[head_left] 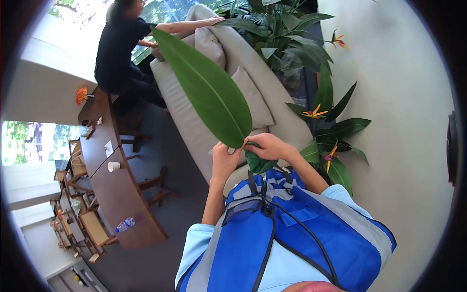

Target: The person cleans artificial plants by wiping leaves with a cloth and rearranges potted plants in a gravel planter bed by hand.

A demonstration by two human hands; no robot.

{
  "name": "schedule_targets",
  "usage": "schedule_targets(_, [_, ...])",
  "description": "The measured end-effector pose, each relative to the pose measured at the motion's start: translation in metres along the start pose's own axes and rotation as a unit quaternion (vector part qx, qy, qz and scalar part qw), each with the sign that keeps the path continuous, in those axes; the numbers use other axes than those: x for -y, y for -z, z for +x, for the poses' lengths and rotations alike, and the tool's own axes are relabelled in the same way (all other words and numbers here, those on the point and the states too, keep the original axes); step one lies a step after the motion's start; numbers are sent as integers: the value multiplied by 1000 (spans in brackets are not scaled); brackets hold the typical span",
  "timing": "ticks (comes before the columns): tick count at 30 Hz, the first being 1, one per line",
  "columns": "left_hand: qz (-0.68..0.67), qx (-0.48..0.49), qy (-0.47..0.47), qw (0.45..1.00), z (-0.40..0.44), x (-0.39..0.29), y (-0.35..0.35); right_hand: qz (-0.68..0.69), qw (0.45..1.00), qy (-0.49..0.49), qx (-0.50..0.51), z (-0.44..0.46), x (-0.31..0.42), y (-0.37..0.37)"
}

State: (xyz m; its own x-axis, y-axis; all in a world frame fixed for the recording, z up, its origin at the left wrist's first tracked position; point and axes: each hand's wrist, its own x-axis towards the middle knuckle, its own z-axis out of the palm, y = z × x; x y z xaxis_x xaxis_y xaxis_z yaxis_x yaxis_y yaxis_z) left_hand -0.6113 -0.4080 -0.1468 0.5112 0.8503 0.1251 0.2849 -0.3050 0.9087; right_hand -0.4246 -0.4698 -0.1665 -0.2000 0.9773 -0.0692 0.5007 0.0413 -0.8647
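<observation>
The broad leaf reaches up in front of the sofa; it should be light, springy and easily creased, so grip its base, as your left hand does in a closed pinch. Beside it, your right hand curls around a dark green cloth, likely soft and limp. You can read no writing.

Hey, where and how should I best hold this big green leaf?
Probably pinch the big green leaf at its near end, coming from your side, where the fingers of your left hand and right hand meet. The pale midrib runs down there, and the broad, thin blade reaches away from you.
</observation>
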Motion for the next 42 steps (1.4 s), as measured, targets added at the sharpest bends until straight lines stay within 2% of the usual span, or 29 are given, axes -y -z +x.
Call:
schedule_targets(4, [10,-53,-25,998,7,-1,1,-6,1000,1,-28,5,3,-2])
schedule_targets(6, [27,-53,-25,998,4,0,3,-76,997,-20,-13,0,-1,-10])
schedule_targets(8, [-84,-93,35,991,-1,7,6,-48,998,-30,-3,-8,-7,-18])
schedule_targets(11, [-91,-115,76,986,-14,12,12,23,998,-45,-24,-22,-17,-29])
schedule_targets(15, [-102,-180,114,972,-45,18,22,150,968,-84,-181,-31,-2,-29])
schedule_targets(16, [-103,-190,104,971,-52,18,24,153,970,-81,-168,-29,4,-26])
schedule_targets(18, [-116,-208,102,966,-68,20,29,270,945,-92,-162,-23,12,-18])
schedule_targets(21, [-90,-195,73,974,-93,24,36,303,933,-114,-158,-2,30,-29])
schedule_targets(22, [-98,-164,71,979,-101,26,42,297,933,-116,-165,3,33,-35])
schedule_targets(24, [-108,-132,59,984,-125,30,52,417,885,-157,-131,12,35,-53])
schedule_targets(25, [-132,-83,87,984,-137,31,60,415,891,-140,-118,9,38,-58])
schedule_targets(26, [-154,-36,113,981,-149,35,67,492,859,-112,-84,4,31,-67])
schedule_targets(28, [-253,-18,182,950,-175,50,76,475,862,-158,-82,-8,37,-83])
schedule_targets(29, [-237,-2,201,951,-186,59,85,470,865,-153,-82,-15,44,-92])
schedule_targets(30, [-239,-4,193,952,-195,66,89,444,877,-158,-95,-22,53,-100])
schedule_targets(32, [-388,-79,147,906,-207,81,95,411,891,-155,-110,-32,60,-111])
schedule_targets(33, [-399,-36,156,903,-204,77,105,416,896,-138,-65,-35,59,-116])
schedule_targets(34, [-399,-43,149,904,-202,72,108,420,899,-121,-16,-36,59,-123])
schedule_targets(37, [-494,-14,146,857,-213,63,106,408,908,-93,-6,-42,76,-147])
schedule_targets(38, [-494,-11,141,858,-217,60,105,406,909,-89,-10,-44,79,-153])
schedule_targets(40, [-521,35,244,817,-220,50,102,204,973,-108,-6,-47,93,-163])
schedule_targets(41, [-518,37,241,820,-223,46,99,164,975,-133,-74,-56,109,-163])
schedule_targets(42, [-536,18,242,809,-225,43,95,166,975,-126,-73,-63,113,-169])
